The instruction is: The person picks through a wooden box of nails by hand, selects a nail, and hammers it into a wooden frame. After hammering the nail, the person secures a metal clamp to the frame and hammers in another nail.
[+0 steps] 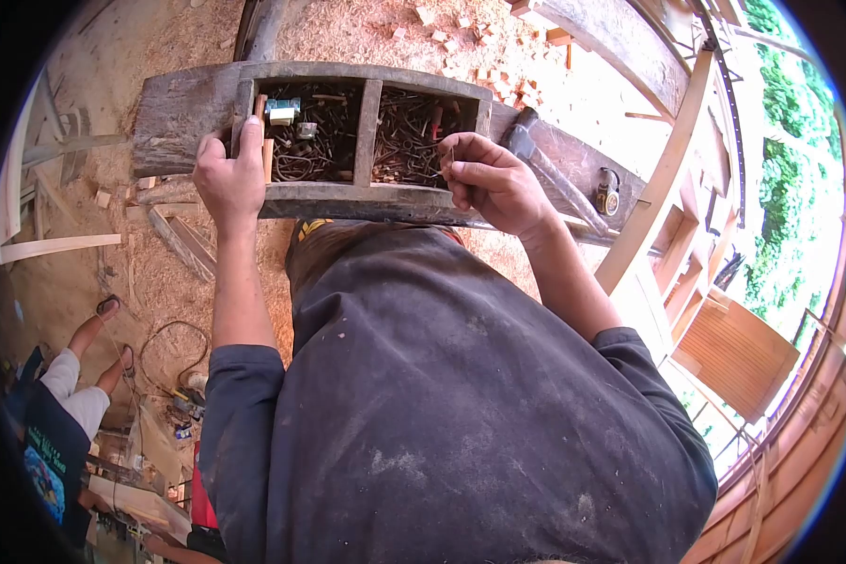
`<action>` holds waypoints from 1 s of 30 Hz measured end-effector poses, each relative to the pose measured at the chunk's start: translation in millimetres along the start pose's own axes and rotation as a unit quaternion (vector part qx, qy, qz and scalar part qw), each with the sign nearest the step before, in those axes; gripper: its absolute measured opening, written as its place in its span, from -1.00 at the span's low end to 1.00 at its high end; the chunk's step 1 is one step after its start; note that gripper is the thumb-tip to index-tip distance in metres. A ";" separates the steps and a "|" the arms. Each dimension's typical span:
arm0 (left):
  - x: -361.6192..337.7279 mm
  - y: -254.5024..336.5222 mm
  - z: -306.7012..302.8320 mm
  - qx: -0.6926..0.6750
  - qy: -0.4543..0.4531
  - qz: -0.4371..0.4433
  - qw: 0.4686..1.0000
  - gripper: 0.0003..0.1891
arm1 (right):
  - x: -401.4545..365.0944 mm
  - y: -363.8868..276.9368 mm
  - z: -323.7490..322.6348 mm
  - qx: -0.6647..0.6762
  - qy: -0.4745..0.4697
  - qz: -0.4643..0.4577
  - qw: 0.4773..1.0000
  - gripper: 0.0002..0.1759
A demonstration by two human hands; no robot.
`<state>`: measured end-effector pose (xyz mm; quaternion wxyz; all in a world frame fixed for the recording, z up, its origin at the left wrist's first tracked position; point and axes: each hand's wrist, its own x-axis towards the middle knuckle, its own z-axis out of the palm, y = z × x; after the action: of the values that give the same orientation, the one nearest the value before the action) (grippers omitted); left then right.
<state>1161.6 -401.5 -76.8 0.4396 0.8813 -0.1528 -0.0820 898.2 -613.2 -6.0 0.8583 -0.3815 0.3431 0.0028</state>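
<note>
So the wooden box [357, 194] sits right in front of me, just past my shirt [442, 376], on a long plank [183, 117]. Its long axis runs left to right across my body, pretty much the same way as the plank, and its open side faces up.

One divider [368, 132] goes from the far wall to the near one and splits it into two bays. Left bay is a tangle of dark nails [334, 155], plus a blue-green thing [284, 105] with a pale block at the far left corner and a small greyish metal piece [306, 131] lying on the pile. Right bay is more nails, with something red [436, 122] over by the right end.

My left hand [230, 179] has the left end of the box, thumb on top of the wall, fingers curled outside. The grip of my right hand [493, 179] is pinched closed, thumb against fingers, on a thin piece [452, 152] over the right bay's near right corner. Too small to tell what it is, sorry.

Right of the box there's a hammer [559, 180], head away from me, handle slanting back to the right, and a tape measure [608, 193] beyond that.
</note>
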 end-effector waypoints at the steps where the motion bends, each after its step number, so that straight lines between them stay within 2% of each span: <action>1: 0.2 -0.5 -0.3 0.007 -0.007 -0.004 1.000 -0.55 | 0.5 0.5 -1.3 -0.009 0.000 -0.002 1.000 -0.78; 5: -0.4 1.1 -0.4 0.012 -0.011 -0.014 1.000 -0.54 | 3.0 -2.1 3.5 -0.041 0.037 -0.003 0.998 -0.89; 7: -1.0 -0.5 2.3 -0.017 0.026 0.014 0.999 -0.58 | 6.3 -1.7 0.8 -0.170 0.068 -0.033 0.982 -0.86; 10: -1.3 1.2 1.2 -0.027 0.023 0.012 0.999 -0.57 | 8.4 -5.4 2.8 -0.192 0.065 -0.039 0.978 -0.80; 14: -0.8 -0.2 2.1 -0.017 0.030 0.012 0.999 -0.57 | 8.3 -12.3 7.4 -0.193 0.066 -0.029 0.979 -0.82; 16: -1.5 3.3 -0.6 -0.004 0.007 -0.004 1.000 -0.56 | 6.6 -14.6 11.6 -0.180 0.104 -0.006 0.978 -0.83; 20: -1.3 2.4 -0.6 0.005 0.009 0.003 1.000 -0.55 | 6.0 -14.6 3.0 -0.171 0.100 0.014 0.980 -0.82; 22: -1.4 3.3 -0.4 -0.001 0.007 -0.003 1.000 -0.54 | 7.6 -11.7 -4.6 -0.084 0.033 0.010 0.996 -0.78; 23: -1.3 2.7 0.0 -0.002 0.007 -0.003 1.000 -0.54 | 6.3 -12.4 -0.8 -0.084 0.033 0.010 0.996 -0.78; 25: -0.7 0.7 0.7 -0.010 0.004 -0.006 1.000 -0.53 | 3.2 -14.3 11.0 0.005 0.025 -0.010 1.000 -0.76; 30: -0.7 1.5 0.1 -0.006 -0.001 -0.013 1.000 -0.52 | 6.9 -17.5 14.5 0.055 0.005 0.009 0.998 -0.76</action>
<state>1160.6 -402.2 -75.7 0.4435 0.8805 -0.1413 -0.0898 916.6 -617.9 8.2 0.8760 -0.3311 0.3504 -0.0105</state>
